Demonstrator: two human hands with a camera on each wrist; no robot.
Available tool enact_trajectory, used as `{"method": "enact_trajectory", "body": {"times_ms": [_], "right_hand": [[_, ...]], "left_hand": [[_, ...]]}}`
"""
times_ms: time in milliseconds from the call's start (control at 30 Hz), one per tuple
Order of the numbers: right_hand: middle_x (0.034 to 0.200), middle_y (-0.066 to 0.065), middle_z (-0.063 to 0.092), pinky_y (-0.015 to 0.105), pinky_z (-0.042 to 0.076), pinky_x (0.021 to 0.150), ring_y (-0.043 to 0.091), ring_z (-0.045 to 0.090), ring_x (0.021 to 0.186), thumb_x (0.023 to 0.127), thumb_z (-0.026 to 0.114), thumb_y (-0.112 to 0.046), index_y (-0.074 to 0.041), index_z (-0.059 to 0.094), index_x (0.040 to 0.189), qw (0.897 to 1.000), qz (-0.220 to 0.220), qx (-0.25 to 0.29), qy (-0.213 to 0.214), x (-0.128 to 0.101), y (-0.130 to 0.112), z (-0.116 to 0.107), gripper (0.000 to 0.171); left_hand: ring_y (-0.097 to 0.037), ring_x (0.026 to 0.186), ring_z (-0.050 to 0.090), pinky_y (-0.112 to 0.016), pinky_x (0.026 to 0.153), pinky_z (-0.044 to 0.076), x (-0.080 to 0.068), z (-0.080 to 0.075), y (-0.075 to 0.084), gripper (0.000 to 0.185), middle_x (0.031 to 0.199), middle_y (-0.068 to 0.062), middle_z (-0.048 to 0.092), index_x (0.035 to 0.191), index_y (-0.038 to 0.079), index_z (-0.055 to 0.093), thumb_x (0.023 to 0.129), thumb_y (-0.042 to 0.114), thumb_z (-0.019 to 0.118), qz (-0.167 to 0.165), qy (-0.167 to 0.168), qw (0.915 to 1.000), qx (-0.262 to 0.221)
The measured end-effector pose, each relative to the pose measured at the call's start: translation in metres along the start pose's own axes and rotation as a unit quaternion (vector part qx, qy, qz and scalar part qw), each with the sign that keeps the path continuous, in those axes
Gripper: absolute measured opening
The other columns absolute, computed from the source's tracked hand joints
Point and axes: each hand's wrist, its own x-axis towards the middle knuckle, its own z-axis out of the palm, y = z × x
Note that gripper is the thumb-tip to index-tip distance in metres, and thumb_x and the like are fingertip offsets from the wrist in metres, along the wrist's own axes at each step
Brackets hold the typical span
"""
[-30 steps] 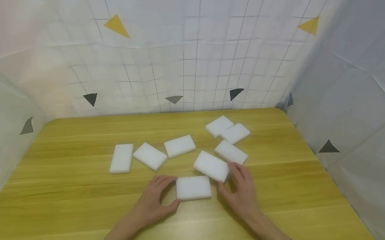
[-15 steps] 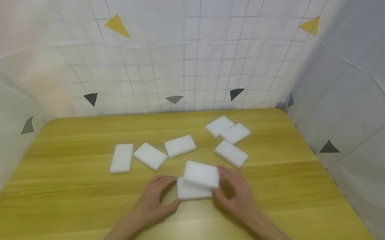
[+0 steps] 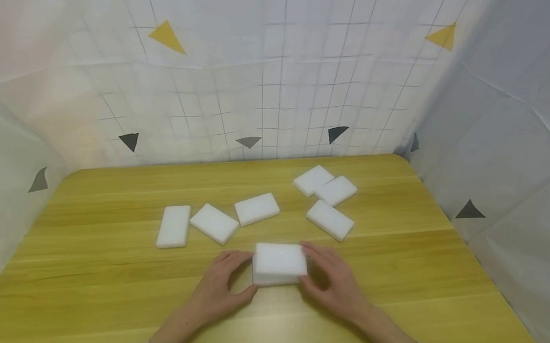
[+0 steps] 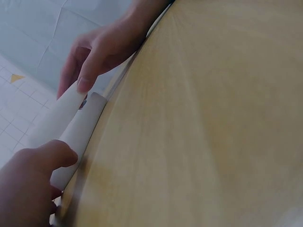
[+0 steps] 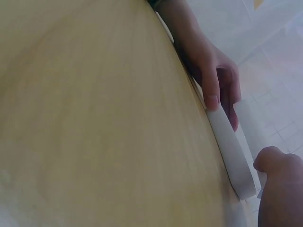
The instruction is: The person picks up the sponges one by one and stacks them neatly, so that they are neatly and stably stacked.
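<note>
In the head view my right hand (image 3: pixel 336 284) pinches the right end of a white rectangular block (image 3: pixel 280 258) between thumb and fingers. That block is over a second, similar white block, the lower block (image 4: pixel 84 130), nearly lined up with it. The left wrist view shows the held block tilted, a narrow wedge of space between the two at the right-hand end. My left hand (image 3: pixel 222 286) holds the lower block at its left end, thumb on the near edge and fingers at the far one. The lower block lies flat on the wooden table (image 3: pixel 115 288).
Further back lie several more white blocks: an upright one (image 3: pixel 173 226), two angled ones in the middle, and a separate block (image 3: pixel 330 220) at the right. Behind it, one block (image 3: pixel 336 191) overlaps another (image 3: pixel 312 180). Patterned white sheets (image 3: pixel 213 96) enclose the table.
My right hand has carried its block left and toward me, from beside the lower block to over it, turning it nearly parallel. The left hand has stayed on the lower block.
</note>
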Motion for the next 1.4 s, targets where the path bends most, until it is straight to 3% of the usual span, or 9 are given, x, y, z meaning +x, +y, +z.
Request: {"method": "enact_trajectory", "body": {"times_ms": [200, 433, 1000, 1400], "right_hand": [[0.142, 0.009, 0.058, 0.017, 0.037, 0.111, 0.02, 0.058, 0.119, 0.08, 0.08, -0.02, -0.006, 0.057, 0.139, 1.0, 0.003, -0.006, -0.022, -0.0012, -0.0004, 0.0001, 0.065], [0.142, 0.011, 0.058, 0.017, 0.037, 0.111, 0.022, 0.058, 0.119, 0.081, 0.078, -0.02, -0.003, 0.057, 0.138, 1.0, -0.021, -0.006, -0.02, -0.0005, 0.0, 0.0009, 0.063], [0.142, 0.014, 0.057, 0.018, 0.036, 0.112, 0.023, 0.057, 0.12, 0.083, 0.077, -0.022, -0.001, 0.056, 0.138, 0.999, -0.032, -0.001, -0.026, -0.0003, 0.0002, 0.0011, 0.062], [0.143, 0.011, 0.057, 0.02, 0.039, 0.11, 0.021, 0.057, 0.119, 0.082, 0.078, -0.022, -0.002, 0.056, 0.139, 0.999, -0.022, -0.008, -0.038, -0.0003, 0.0008, 0.0011, 0.064]], "left_hand": [[-0.014, 0.121, 0.055, -0.042, 0.103, 0.05, 0.0001, 0.0004, -0.0001, 0.06, 0.125, 0.003, 0.066, 0.13, 0.017, 0.063, 0.076, 0.031, 0.085, -0.003, -0.002, 1.0, 0.0], [-0.014, 0.12, 0.055, -0.041, 0.103, 0.05, -0.0005, 0.0004, -0.0006, 0.06, 0.124, 0.003, 0.065, 0.13, 0.017, 0.062, 0.076, 0.031, 0.085, -0.006, -0.004, 1.0, 0.001], [-0.016, 0.122, 0.055, -0.043, 0.103, 0.05, -0.0003, -0.0007, 0.0026, 0.065, 0.127, 0.001, 0.064, 0.132, 0.014, 0.061, 0.075, 0.029, 0.086, -0.015, -0.004, 0.9999, 0.0], [-0.016, 0.13, 0.051, -0.045, 0.108, 0.046, -0.0019, -0.0014, 0.0017, 0.077, 0.142, 0.004, 0.055, 0.145, 0.015, 0.05, 0.078, 0.036, 0.084, 0.001, -0.001, 0.9998, -0.018]]}}
